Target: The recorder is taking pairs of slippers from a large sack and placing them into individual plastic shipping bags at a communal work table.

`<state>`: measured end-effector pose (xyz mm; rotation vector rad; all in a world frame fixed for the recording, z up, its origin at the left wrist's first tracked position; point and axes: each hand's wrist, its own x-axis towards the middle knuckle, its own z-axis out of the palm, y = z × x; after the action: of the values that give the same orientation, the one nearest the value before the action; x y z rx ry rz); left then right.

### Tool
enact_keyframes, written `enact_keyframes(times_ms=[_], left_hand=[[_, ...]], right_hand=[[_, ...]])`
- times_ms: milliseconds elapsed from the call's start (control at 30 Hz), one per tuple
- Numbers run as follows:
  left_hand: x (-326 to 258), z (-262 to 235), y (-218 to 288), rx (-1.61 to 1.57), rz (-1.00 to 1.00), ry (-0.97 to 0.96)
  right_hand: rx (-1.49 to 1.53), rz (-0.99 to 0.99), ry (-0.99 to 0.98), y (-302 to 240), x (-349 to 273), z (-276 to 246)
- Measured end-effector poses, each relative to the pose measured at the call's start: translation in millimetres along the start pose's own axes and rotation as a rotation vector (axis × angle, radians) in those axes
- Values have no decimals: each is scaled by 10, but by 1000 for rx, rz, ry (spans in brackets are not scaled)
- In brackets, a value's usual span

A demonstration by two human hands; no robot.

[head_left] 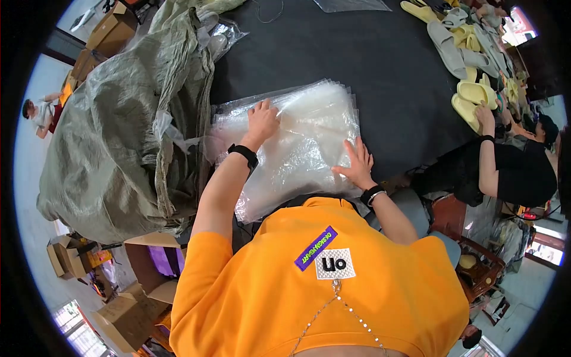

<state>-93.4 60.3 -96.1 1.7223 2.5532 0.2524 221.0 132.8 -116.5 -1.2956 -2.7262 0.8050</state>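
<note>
A stack of clear plastic bags (303,137) lies on the black table right in front of me, its near edge against my orange shirt. My left hand (262,122) rests on the stack's upper left part, fingers bent down onto the plastic; whether it pinches a sheet is hard to make out. My right hand (357,163) lies at the stack's right edge with its fingers spread, touching the plastic and holding nothing. Both wrists wear dark bands.
A large grey-green woven sack (131,131) bulges along the left side of the black table (333,41). Yellow and grey slippers (446,50) are heaped at the far right, where a co-worker's hand (485,116) touches a yellow one. Cardboard boxes (128,312) stand at the lower left.
</note>
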Motion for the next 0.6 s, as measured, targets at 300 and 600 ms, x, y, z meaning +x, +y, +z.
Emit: enact_keyframes(times_ms=[300, 600], left_hand=[[-56, -95, 34, -19, 57, -51], [192, -236, -142, -243, -42, -359]], right_hand=[[38, -10, 27, 22, -27, 30], [-7, -1, -44, 53, -3, 24]])
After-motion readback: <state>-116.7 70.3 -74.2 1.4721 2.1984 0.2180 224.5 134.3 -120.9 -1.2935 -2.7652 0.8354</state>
